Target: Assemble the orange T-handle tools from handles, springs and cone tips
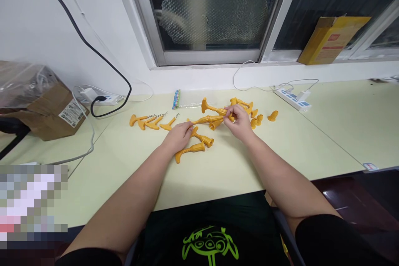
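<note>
My left hand (179, 137) has its fingers closed on the handle end of a yellow plastic corkscrew (204, 119), held level above the table. At the other end of it, my right hand (239, 122) is pinched; its fingertips hide what lies between them. Two yellow corkscrews with bell-shaped sleeves (193, 148) lie by my left hand. More sleeved pieces lie just behind and under the held one. To the left are several T-shaped handles (152, 124) with bare metal spirals. A few loose yellow sleeves (273, 115) sit right of my right hand.
A clear plastic bag with a coloured strip (176, 99) lies at the back. Power strips stand at the back left (107, 99) and back right (293, 99), with cables. An open cardboard box (59, 108) is at far left; a yellow carton (332, 41) leans against the window.
</note>
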Tool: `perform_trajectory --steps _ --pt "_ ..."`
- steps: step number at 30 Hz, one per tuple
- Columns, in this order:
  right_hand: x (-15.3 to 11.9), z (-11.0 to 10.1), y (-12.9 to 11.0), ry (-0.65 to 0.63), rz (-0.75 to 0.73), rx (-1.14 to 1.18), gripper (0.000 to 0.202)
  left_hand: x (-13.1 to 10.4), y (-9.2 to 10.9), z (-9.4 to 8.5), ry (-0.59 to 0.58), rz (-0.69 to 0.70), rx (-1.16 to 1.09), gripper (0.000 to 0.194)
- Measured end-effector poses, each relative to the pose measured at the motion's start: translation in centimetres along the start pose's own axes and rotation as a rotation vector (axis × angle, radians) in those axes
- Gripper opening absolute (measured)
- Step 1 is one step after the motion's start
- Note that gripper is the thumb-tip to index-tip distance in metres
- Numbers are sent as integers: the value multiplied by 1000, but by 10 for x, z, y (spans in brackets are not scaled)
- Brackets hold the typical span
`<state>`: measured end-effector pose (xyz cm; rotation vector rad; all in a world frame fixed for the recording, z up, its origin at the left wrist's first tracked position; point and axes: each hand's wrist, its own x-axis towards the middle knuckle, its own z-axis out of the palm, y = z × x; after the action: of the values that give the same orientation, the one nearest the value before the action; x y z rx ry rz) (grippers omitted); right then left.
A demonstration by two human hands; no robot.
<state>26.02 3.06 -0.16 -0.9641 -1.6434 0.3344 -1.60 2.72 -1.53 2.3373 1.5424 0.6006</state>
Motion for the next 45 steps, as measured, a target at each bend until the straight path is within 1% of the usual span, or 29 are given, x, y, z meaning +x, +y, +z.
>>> perform_trajectory --steps 4,6,8,10,12,14,16,18,20,22,24,25,26,29,30,31,33,35,38,41,45 --pt "0 1 4 -2 43 -3 11 -2 2 7 -64 67 -129 47" --pt "0 1 5 -4 56 4 11 -2 -1 9 -52 107 -168 46" --pt "0 1 6 -11 67 21 11 -3 -3 8 31 130 -172 47" --pt "-1 2 5 -33 96 50 12 -4 -4 5 164 146 -158 51" --pt "-3 4 3 -71 156 102 12 -5 -4 -1 289 191 -147 58" --pt "-5 7 1 -124 248 196 15 -8 -3 -7 366 272 -124 59" --pt "-6 11 -2 -185 353 336 19 -10 0 -13 396 355 -87 51" --pt "-7 14 -4 -238 449 481 23 -12 2 -17 398 419 -75 36" --pt "-8 17 -4 -273 523 590 26 -14 3 -18 372 464 -128 27" --pt "-9 18 -3 -299 557 641 28 -15 4 -17 339 458 -210 22" --pt "-9 17 -3 -327 515 622 25 -15 5 -14 319 362 -309 17" --pt "-10 17 -3 -336 453 572 22 -15 6 -13 318 289 -378 18" --pt "-11 16 -5 -344 365 495 19 -15 7 -12 317 207 -467 22" --pt "-12 13 -11 -339 63 216 11 -13 10 -12 312 -43 -779 41" --pt "-12 11 -13 -328 -10 145 12 -12 10 -13 312 -123 -854 45" --pt "-11 10 -15 -312 -57 94 12 -11 9 -15 312 -198 -901 46" --pt "-10 6 -17 -272 -83 34 14 -9 5 -18 321 -312 -926 37" --pt "-7 1 -17 -237 -58 -7 16 -8 -2 -20 346 -382 -900 30" --pt "-3 -5 -13 -212 -7 -36 16 -8 -13 -23 364 -467 -809 29" --pt "-1 -9 -8 -209 16 -41 16 -9 -21 -24 334 -536 -688 28" --pt "-1 -9 -5 -234 17 -35 14 -12 -20 -27 268 -568 -499 32"
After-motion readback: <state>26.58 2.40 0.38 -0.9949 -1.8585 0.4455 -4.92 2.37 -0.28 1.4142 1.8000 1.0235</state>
